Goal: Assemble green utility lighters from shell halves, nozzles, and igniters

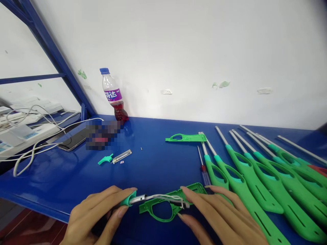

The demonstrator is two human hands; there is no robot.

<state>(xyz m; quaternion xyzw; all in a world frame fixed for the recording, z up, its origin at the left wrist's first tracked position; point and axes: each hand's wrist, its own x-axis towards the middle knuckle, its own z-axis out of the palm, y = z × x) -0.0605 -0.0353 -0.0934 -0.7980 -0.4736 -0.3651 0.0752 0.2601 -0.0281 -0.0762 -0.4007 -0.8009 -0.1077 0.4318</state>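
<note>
My left hand [98, 216] pinches the teal collar [131, 196] of a gas lighter's metal tube [138, 199] between thumb and fingers. White wires [166, 196] run from the tube towards a small dark part [186, 205] by my right fingertips. My right hand [219, 214] is closed around an open green lighter handle half [198, 188], whose trigger ring lies between my hands. Its inner side faces up. Whether the right fingers also grip the dark part, I cannot tell. Another green handle half [190, 138] lies further back.
Several assembled green lighters [255, 180] lie at right, beside a screwdriver [204, 173]. On the left are a teal trigger [105, 159], a clear fuel tank [122, 156], a phone [75, 138] and white cables [33, 149]. A drink bottle [113, 95] stands against the wall.
</note>
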